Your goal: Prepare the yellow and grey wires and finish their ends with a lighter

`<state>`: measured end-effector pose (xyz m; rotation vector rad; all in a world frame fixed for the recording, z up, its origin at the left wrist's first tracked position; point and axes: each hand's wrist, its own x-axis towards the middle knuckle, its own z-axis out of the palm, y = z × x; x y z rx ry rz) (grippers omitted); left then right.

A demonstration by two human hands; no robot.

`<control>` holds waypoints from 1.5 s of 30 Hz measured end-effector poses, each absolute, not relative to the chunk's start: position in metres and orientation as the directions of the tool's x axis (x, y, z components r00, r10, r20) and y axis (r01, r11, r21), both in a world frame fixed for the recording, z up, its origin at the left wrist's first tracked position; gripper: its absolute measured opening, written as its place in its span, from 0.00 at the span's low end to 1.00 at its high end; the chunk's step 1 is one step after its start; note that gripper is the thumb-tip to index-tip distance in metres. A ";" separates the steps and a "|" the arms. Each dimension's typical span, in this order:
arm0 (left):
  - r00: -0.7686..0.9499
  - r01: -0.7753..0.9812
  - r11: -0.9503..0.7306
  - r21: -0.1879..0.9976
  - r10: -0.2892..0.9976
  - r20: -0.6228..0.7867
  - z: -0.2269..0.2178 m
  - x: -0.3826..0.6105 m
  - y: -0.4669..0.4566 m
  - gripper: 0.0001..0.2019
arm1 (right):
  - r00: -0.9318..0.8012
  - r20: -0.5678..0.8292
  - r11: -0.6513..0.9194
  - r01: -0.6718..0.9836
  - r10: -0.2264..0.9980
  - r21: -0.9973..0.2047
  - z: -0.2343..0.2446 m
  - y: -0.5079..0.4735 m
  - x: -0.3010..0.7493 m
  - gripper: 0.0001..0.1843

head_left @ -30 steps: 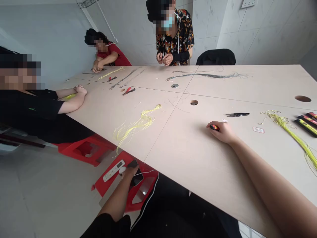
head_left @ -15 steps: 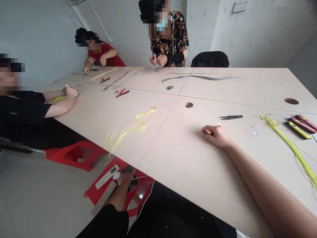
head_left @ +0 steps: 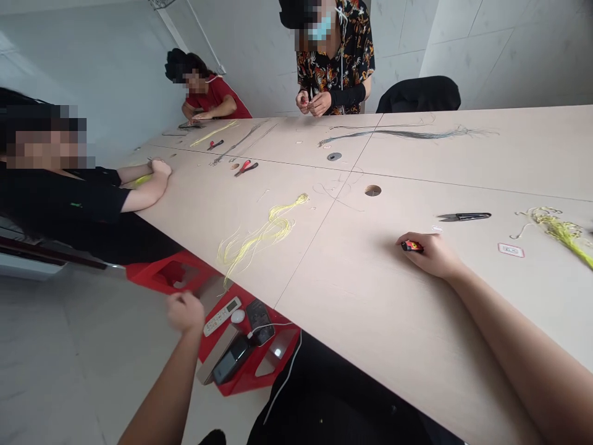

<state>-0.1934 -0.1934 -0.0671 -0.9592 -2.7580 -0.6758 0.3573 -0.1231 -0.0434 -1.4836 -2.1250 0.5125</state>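
My right hand (head_left: 430,254) rests on the pale wooden table (head_left: 352,290), shut around a small red and black lighter (head_left: 412,246). Beyond it lie black thread snips (head_left: 463,216), a small paper tag (head_left: 511,250) and a bundle of yellow cord (head_left: 558,232). My left hand (head_left: 185,312) hangs blurred off the table's near edge, above the floor and holding nothing visible. It is nearest a red plastic stool (head_left: 245,371), which bears a white remote control (head_left: 221,316), a small white round object (head_left: 238,316) and several dark devices.
A loose yellow cord bundle (head_left: 264,238) and grey cords (head_left: 407,134) lie on the table, with red-handled pliers (head_left: 245,168) farther off. Several co-workers work along the table's far and left sides. A black chair (head_left: 419,94) stands at the far side.
My left hand has lifted away from the stool's devices and moved left, uncovering a dark device. My right hand still holds the lighter. The whole view has shifted slightly.
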 end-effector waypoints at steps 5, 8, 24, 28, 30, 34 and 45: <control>-0.682 0.710 0.256 0.656 0.482 0.550 -0.005 -0.148 -0.119 0.05 | -0.302 0.193 0.358 0.754 0.933 -0.551 -0.045 -0.122 0.359 0.13; -0.192 0.892 -0.038 0.451 0.871 0.453 0.013 -0.091 -0.073 0.05 | -0.293 0.197 0.353 0.761 0.936 -0.544 -0.046 -0.122 0.359 0.13; 0.365 0.931 -0.362 0.044 0.928 -0.072 0.034 0.017 0.004 0.11 | -0.184 0.162 0.245 0.738 0.969 -0.628 -0.038 -0.123 0.356 0.14; 0.318 0.946 -0.310 0.097 0.945 -0.080 0.032 0.013 0.007 0.13 | -0.172 0.147 0.226 0.739 0.974 -0.635 -0.038 -0.123 0.356 0.14; 0.298 0.950 -0.287 0.122 0.951 -0.085 0.031 0.010 0.008 0.13 | -0.174 0.158 0.235 0.739 0.972 -0.631 -0.038 -0.122 0.357 0.14; 0.276 0.954 -0.264 0.141 0.958 -0.078 0.026 0.006 0.010 0.12 | -0.199 0.182 0.269 0.728 0.963 -0.630 -0.039 -0.121 0.357 0.13; 0.397 0.916 -0.397 0.063 0.918 0.009 -0.005 0.019 0.017 0.07 | -0.179 0.158 0.238 0.706 0.971 -0.667 -0.038 -0.121 0.356 0.13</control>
